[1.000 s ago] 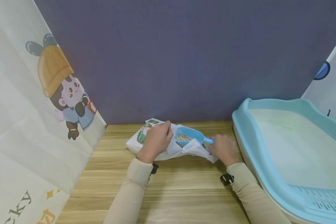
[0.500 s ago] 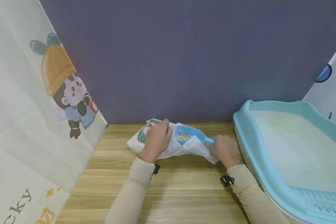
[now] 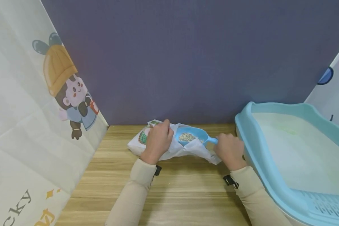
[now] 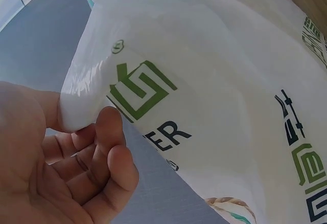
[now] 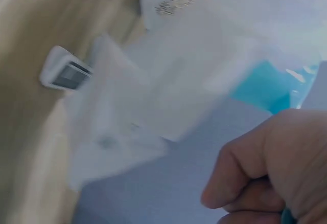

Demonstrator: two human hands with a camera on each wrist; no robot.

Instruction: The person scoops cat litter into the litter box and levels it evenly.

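A white printed bag [image 3: 173,153] lies on its side on the wooden table, its torn mouth toward the right. My left hand [image 3: 158,141] pinches the bag's upper edge between thumb and fingers, as the left wrist view shows with the green lettering close by. In the bag's mouth is a light blue scoop [image 3: 201,135] holding pale granules [image 3: 187,137]. My right hand [image 3: 229,150] grips the scoop's handle, most of which the fingers hide. In the right wrist view a loose flap of the bag [image 5: 189,81] hangs beside the curled fingers, somewhat blurred.
A large light blue litter tray [image 3: 266,153] with a pale inside stands right of the bag, close to my right hand. A dark panel [image 3: 169,62] rises behind the table [image 3: 180,194]. A white printed sheet [image 3: 25,125] borders the left side.
My right hand has shifted slightly right, drawing the scoop a little with it. More granules show in the scoop. My left hand stays on the bag.
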